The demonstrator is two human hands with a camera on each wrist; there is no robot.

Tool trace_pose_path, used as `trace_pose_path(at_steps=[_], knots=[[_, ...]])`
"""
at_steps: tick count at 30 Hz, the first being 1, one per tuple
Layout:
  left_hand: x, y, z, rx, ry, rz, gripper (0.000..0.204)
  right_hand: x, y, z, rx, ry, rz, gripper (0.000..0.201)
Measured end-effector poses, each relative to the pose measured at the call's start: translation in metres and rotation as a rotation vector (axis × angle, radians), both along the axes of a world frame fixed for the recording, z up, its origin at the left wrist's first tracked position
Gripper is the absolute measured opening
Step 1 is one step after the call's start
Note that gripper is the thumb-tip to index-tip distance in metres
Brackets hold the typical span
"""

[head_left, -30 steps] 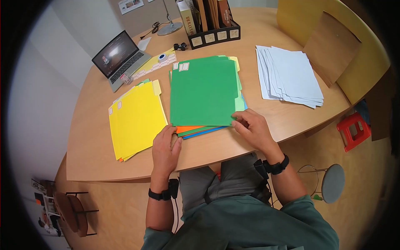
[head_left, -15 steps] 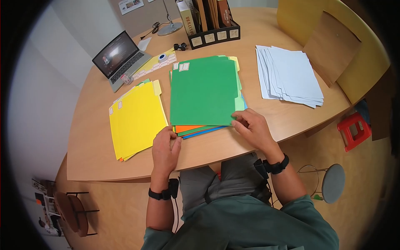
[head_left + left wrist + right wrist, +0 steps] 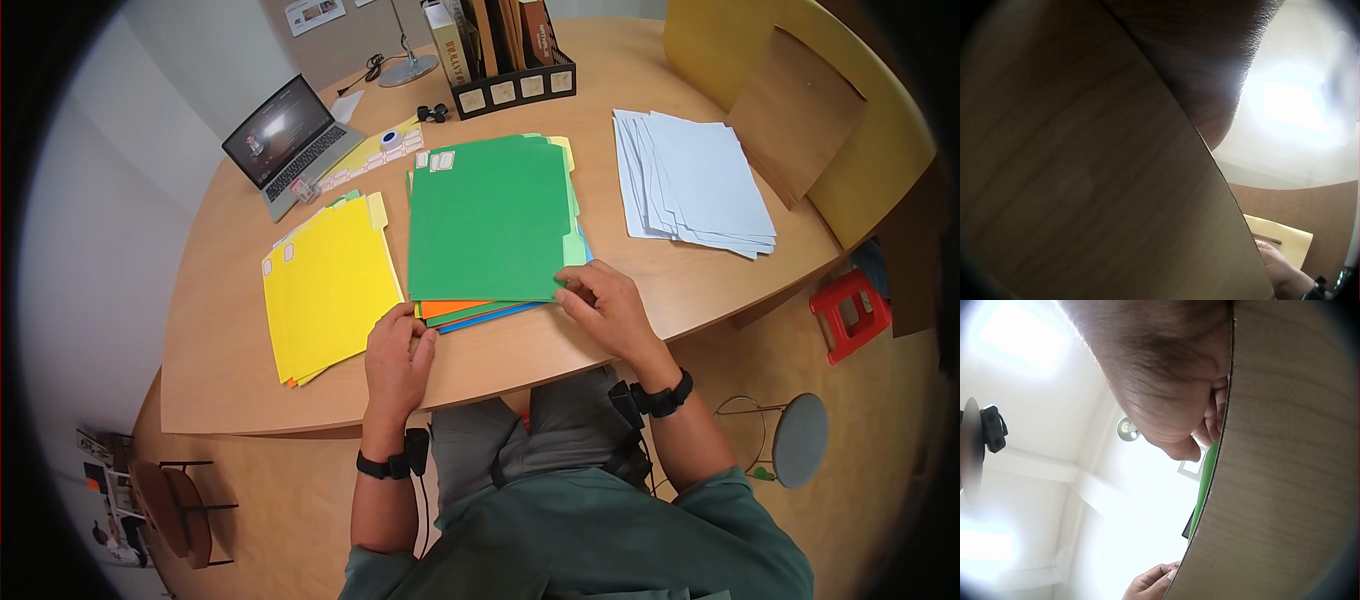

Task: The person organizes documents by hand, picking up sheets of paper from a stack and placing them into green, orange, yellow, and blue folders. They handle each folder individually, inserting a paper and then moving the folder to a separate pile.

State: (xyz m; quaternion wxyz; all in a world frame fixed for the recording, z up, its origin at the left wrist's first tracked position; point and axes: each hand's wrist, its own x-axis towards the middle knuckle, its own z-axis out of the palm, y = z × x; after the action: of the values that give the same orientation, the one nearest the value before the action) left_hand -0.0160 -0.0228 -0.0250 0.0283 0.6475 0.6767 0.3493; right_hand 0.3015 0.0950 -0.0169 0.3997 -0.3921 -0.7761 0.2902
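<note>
A stack of folders with a green folder [image 3: 490,220] on top lies in the middle of the table, its tabs on the right side. Orange, green and blue edges stick out beneath it at the front. My left hand [image 3: 396,355] rests at the stack's front left corner, fingers relaxed and slightly bent. At the front right corner, the thumb and fingers of my right hand [image 3: 608,308] touch the green folder, loosely bent. To the left lies another stack topped by a yellow folder [image 3: 330,285], with small labels near its upper left. Small labels also mark the green folder's upper left.
A laptop [image 3: 290,140] stands open at the back left, beside a label sheet [image 3: 370,160] with a roll of tape [image 3: 390,139]. White papers [image 3: 695,185] lie right. Behind are a black file rack [image 3: 515,92] and a lamp base [image 3: 408,68]. The table's front edge runs below my hands.
My left fingertips have drawn back very slightly from the stack's front left corner. My right hand and both stacks look the same as before.
</note>
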Motion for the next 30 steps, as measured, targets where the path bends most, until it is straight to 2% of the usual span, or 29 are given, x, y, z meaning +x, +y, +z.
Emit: trace_pose_path(at_steps=[30], knots=[[0.0009,-0.0001,0.0012,0.008,0.010,-0.006,0.016,0.0007,-0.0004,0.0009,0.003,0.005,-0.001,0.027]])
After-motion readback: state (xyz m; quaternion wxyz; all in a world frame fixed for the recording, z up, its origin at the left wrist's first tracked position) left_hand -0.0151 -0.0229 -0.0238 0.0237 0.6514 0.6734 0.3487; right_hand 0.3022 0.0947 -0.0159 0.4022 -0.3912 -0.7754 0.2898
